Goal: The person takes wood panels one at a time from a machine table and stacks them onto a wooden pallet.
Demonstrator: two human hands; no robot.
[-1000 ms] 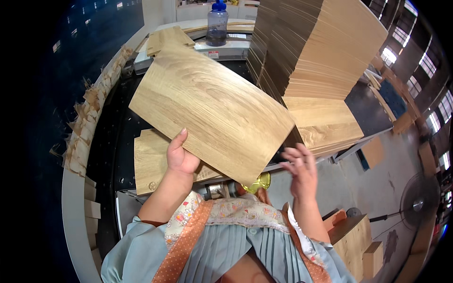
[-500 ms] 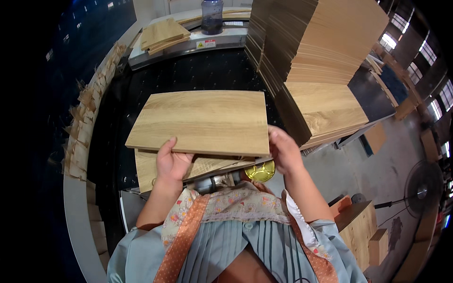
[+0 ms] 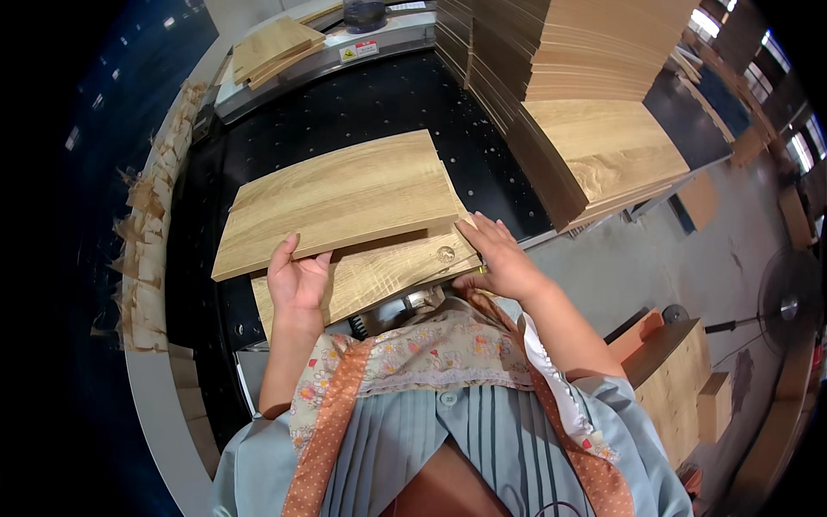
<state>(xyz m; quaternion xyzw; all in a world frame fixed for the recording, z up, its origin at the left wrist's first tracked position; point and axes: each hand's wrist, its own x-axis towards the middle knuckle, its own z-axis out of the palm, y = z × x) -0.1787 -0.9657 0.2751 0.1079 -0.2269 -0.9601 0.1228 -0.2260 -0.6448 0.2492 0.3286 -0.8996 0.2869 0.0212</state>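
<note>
A light wood-grain board [image 3: 336, 202] lies tilted in front of me, its left end nearer and its right end farther away. My left hand [image 3: 297, 276] grips its near edge, thumb on top and fingers underneath. Partly covered by it is a second wood-grain board [image 3: 370, 280], with a small round mark near its right end. My right hand [image 3: 508, 265] is closed on that lower board's right end, fingers over the top and thumb at the near edge. Whether more boards lie beneath cannot be made out.
The boards rest on a black dotted machine bed [image 3: 345, 108]. Tall stacked panels [image 3: 603, 52] stand at the right, beside flat wood-grain boards [image 3: 603, 142]. More boards [image 3: 276, 47] and a dark-liquid container [image 3: 364, 17] sit at the back. A fan [image 3: 784, 306] stands far right.
My right hand has left the upper board's right end and come down to the lower board's. The upper board has shifted left and turned, uncovering more of the lower one.
</note>
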